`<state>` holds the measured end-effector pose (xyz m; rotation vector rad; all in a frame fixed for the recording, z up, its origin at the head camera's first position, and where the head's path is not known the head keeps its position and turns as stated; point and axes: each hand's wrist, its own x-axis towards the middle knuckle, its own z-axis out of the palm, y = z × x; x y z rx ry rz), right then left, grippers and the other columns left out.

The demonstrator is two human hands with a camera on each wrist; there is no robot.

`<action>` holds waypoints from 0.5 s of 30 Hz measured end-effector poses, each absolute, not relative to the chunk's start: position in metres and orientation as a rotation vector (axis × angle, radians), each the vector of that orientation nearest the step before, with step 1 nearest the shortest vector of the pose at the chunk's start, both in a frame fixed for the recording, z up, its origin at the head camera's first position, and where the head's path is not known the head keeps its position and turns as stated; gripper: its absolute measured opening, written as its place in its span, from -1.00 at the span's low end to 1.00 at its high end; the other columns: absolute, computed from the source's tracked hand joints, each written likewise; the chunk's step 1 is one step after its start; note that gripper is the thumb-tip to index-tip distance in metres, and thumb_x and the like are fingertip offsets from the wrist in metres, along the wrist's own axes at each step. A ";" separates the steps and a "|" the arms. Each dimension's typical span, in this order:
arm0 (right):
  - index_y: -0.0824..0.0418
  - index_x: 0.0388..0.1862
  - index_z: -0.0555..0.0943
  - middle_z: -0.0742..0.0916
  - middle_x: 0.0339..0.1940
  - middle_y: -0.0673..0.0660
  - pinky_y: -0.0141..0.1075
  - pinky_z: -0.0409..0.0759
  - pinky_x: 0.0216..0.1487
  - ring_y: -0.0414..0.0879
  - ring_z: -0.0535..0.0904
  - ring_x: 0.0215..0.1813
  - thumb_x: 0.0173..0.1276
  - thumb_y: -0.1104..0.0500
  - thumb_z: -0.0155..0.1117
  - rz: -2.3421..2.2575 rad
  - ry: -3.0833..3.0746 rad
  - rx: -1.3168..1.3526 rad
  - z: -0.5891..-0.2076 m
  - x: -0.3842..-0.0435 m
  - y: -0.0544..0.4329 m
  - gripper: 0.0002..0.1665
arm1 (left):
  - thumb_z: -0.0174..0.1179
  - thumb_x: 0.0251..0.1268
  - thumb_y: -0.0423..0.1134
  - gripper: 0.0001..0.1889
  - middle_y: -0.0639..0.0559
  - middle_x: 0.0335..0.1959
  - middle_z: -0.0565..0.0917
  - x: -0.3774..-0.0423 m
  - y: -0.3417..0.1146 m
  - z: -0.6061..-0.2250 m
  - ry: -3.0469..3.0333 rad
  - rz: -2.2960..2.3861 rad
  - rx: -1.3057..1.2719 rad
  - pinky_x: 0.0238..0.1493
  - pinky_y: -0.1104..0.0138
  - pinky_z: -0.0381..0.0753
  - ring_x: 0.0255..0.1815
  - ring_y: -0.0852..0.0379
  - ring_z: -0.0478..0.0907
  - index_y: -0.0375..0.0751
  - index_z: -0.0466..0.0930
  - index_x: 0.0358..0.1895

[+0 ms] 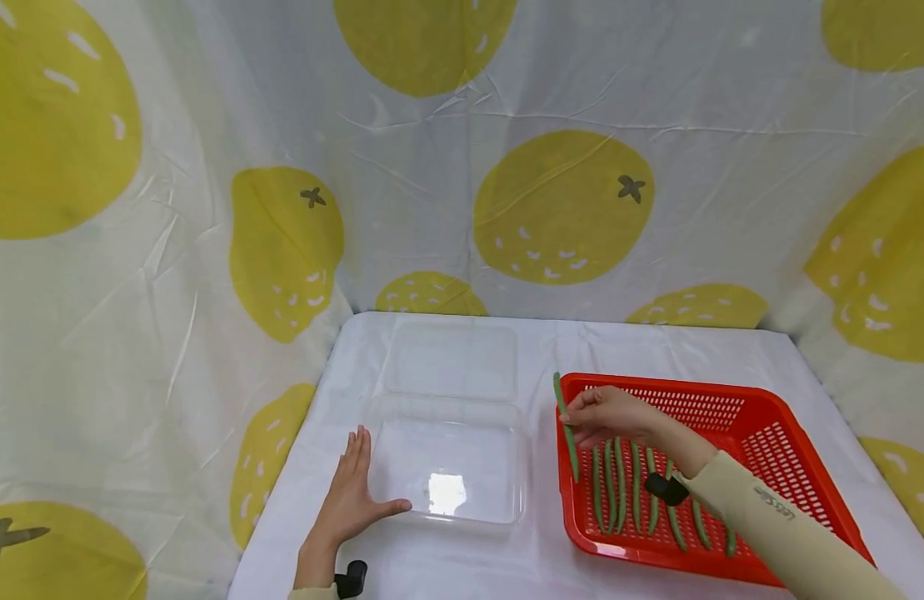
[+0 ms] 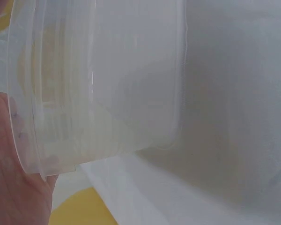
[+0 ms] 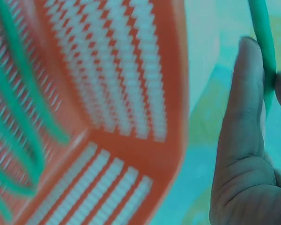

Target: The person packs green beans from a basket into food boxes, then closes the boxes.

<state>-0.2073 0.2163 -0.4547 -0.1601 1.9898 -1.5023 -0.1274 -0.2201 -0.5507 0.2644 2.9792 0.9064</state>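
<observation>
A single green bean [image 1: 567, 433] is pinched between the thumb and fingers of my right hand [image 1: 607, 415], over the left rim of the red basket [image 1: 592, 546]. The right wrist view shows the same bean [image 3: 264, 42] upright beside the basket's wall. Several more green beans [image 1: 636, 487] lie side by side on the basket floor. My left hand [image 1: 349, 496], fingers straight and thumb spread, rests at the left front corner of a clear plastic container [image 1: 450, 523]. Close up in the left wrist view, the palm [image 2: 18, 183] is against the container's rim [image 2: 25, 154].
Behind the container lies a flat clear lid [image 1: 452, 360]. A white cloth [image 1: 540, 350] covers the table, and a lemon-patterned curtain [image 1: 417, 192] encloses its back and sides. The basket has raised, slotted walls.
</observation>
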 end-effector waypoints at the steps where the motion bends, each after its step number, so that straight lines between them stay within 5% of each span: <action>1: 0.38 -0.20 0.57 0.69 -0.40 0.21 -0.04 0.66 -0.19 0.08 0.69 -0.33 0.29 0.11 0.32 -1.507 1.979 -0.166 -0.456 -0.209 0.206 -0.67 | 0.35 -0.39 0.47 0.47 -0.21 0.52 -0.20 -0.128 -0.220 -0.551 2.983 0.905 0.267 0.40 -0.11 -0.18 0.51 -0.09 -0.35 -0.29 -0.32 0.51; 15: 0.36 -0.22 0.62 0.74 -0.41 0.24 -0.19 0.67 -0.30 -0.02 0.71 -0.42 0.30 0.18 0.31 -1.515 1.850 -0.083 -0.472 -0.211 0.110 -0.78 | 0.47 -0.35 0.31 0.44 -0.21 0.52 -0.19 -0.127 -0.219 -0.555 2.980 0.930 0.248 0.39 -0.12 -0.20 0.50 -0.08 -0.36 -0.25 -0.33 0.51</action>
